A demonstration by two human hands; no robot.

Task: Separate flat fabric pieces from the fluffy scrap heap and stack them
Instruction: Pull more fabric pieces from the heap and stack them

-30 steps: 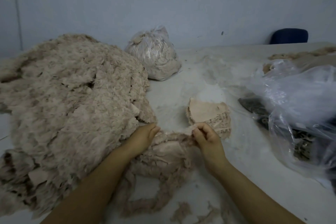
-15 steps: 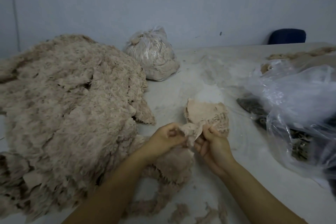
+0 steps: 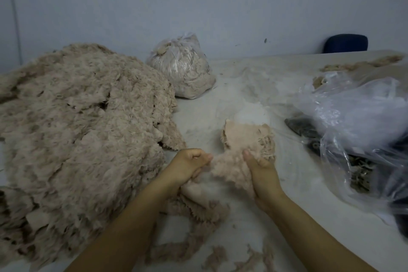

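- The fabric piece sits at lower centre of the frame, stretched between both hands above the table.
- The left hand has its fingers curled round the left edge of the fabric piece, thumb on top.
- The right hand grips the right edge, thumb pressed on the fluffy face, fingers wrapped behind it.
- The stack of flat pieces lies just beyond the right hand, in the centre of the frame; the thumb tip overlaps its near edge, and contact cannot be confirmed.
- The scrap heap fills the left half of the frame; its near edge lies beside the left forearm.
- The lower part of the fabric piece merges with loose scraps beneath the wrists; the boundary is hard to make out.
- The scrap heap is cut off at the left edge of the frame.
- A filled plastic bag stands at upper centre, next to the heap.
- A crumpled clear bag occupies the right side; its dark contents are indistinct.
- Bare table surface lies between the stack, the filled bag and the clear bag.
- Small scraps lie along the bottom edge.
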